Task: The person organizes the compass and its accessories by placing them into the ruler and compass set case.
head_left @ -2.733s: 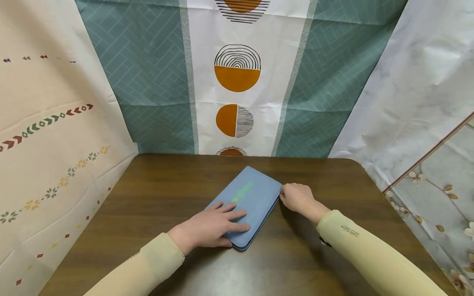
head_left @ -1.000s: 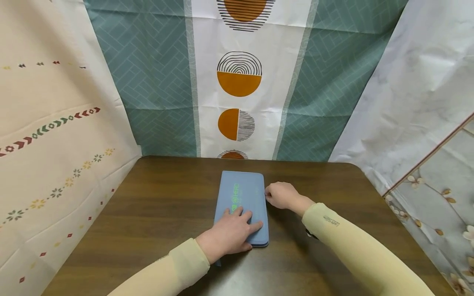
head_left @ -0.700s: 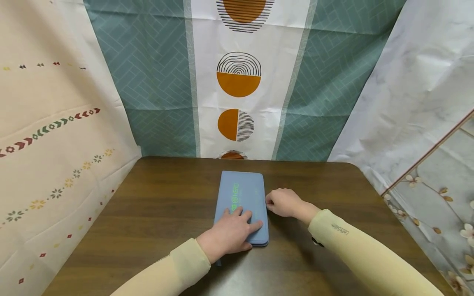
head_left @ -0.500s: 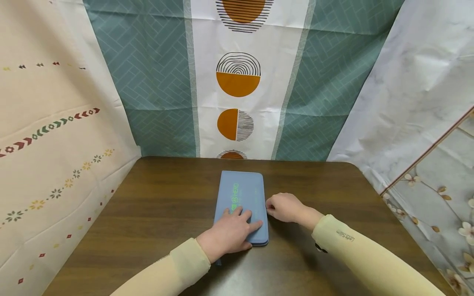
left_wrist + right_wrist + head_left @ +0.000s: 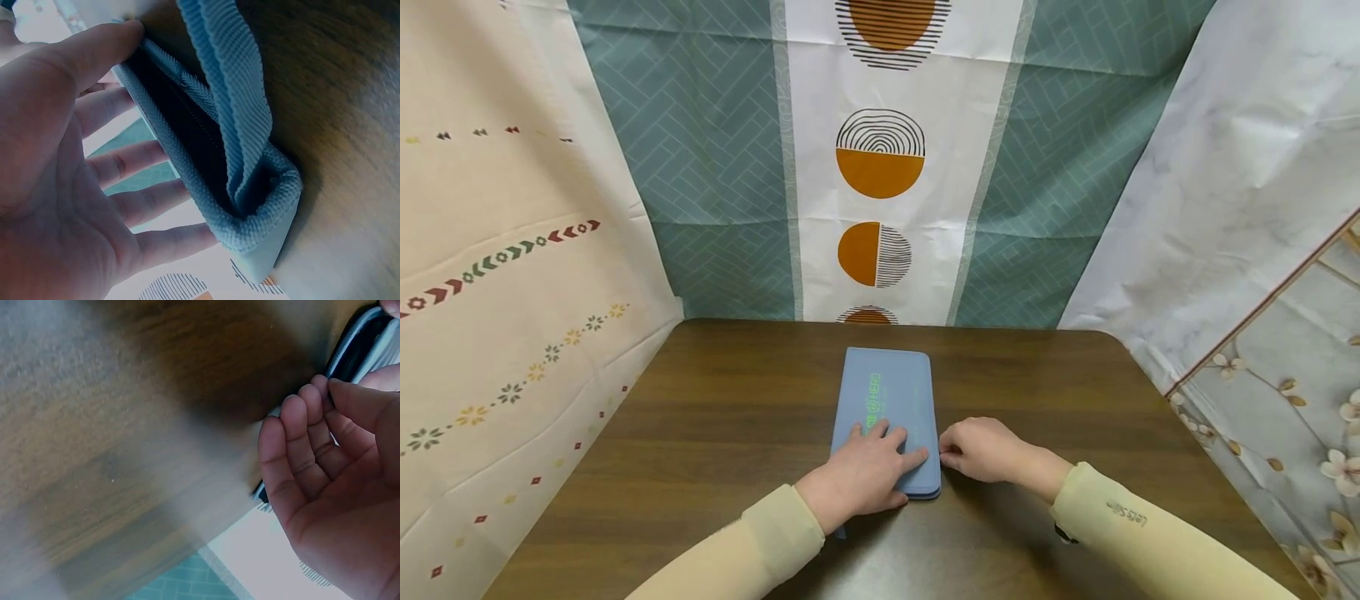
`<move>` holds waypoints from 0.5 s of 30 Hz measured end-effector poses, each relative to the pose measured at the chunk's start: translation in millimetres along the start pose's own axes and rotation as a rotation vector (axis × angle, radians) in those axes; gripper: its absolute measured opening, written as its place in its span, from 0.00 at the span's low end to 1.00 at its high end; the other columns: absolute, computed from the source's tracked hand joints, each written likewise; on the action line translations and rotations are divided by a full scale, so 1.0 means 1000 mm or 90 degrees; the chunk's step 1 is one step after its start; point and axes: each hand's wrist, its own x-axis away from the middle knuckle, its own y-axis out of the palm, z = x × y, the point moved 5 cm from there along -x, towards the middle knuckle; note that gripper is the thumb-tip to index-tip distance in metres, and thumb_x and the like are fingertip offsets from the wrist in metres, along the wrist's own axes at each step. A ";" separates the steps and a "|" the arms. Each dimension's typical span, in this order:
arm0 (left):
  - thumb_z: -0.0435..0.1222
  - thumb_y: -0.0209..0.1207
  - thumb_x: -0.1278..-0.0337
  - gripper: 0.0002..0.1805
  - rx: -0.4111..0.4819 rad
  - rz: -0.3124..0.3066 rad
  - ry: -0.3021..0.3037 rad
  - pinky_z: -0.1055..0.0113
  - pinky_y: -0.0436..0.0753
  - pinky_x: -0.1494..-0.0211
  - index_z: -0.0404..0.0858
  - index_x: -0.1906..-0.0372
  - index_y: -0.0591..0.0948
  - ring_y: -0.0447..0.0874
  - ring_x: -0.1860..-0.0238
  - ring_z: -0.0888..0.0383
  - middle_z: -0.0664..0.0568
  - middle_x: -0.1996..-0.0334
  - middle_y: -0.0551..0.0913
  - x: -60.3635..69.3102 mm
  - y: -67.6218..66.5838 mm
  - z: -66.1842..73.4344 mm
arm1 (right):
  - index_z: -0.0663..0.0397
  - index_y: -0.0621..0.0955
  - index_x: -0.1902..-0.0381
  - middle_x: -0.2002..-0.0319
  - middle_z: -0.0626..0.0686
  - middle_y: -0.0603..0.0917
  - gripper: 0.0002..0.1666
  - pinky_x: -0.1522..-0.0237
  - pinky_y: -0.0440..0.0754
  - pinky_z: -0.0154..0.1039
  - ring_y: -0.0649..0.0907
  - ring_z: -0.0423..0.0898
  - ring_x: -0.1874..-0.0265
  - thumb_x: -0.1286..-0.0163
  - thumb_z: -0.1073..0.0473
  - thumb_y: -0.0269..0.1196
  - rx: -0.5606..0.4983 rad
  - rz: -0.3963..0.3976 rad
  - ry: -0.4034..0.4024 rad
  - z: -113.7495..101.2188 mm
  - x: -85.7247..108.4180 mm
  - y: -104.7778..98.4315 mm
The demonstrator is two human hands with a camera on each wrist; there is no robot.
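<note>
A flat blue zippered case point(image 5: 891, 379) with green lettering lies lengthwise on the table in the head view. My left hand point(image 5: 863, 473) rests on its near part with fingers spread. The left wrist view shows the case's end, with a dark gap between its edges and a ribbed blue strap loop point(image 5: 240, 94). My right hand point(image 5: 983, 450) is at the right edge, near the front corner. In the right wrist view, the thumb and forefinger of the right hand point(image 5: 331, 469) pinch at the zipper edge; the zipper pull is hidden by the fingertips.
The brown wooden table point(image 5: 737, 400) carries the case. A green and white patterned cloth point(image 5: 880, 183) hangs behind it. A cream cloth point(image 5: 512, 250) hangs at the left, and a marbled, flowered cloth point(image 5: 1247, 208) at the right.
The case has turned from slanted to nearly straight. My right hand has since slid along its right edge toward the near corner. My left hand stays on the case throughout.
</note>
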 end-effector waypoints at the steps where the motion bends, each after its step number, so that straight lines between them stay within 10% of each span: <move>1: 0.63 0.71 0.32 0.38 0.001 0.000 -0.001 0.38 0.85 0.38 0.64 0.20 0.76 0.78 0.31 0.43 0.50 0.34 0.79 0.000 0.000 0.000 | 0.43 0.84 0.73 0.79 0.36 0.74 0.15 0.74 0.72 0.36 0.70 0.35 0.79 0.24 0.61 0.72 0.002 0.001 -0.001 -0.001 0.001 0.000; 15: 0.63 0.71 0.32 0.38 -0.012 0.013 -0.002 0.38 0.86 0.38 0.64 0.20 0.76 0.79 0.30 0.43 0.51 0.33 0.79 0.002 0.002 -0.001 | 0.40 0.81 0.75 0.76 0.34 0.72 0.18 0.73 0.69 0.32 0.68 0.31 0.78 0.24 0.59 0.74 -0.003 -0.032 -0.060 -0.023 0.021 0.004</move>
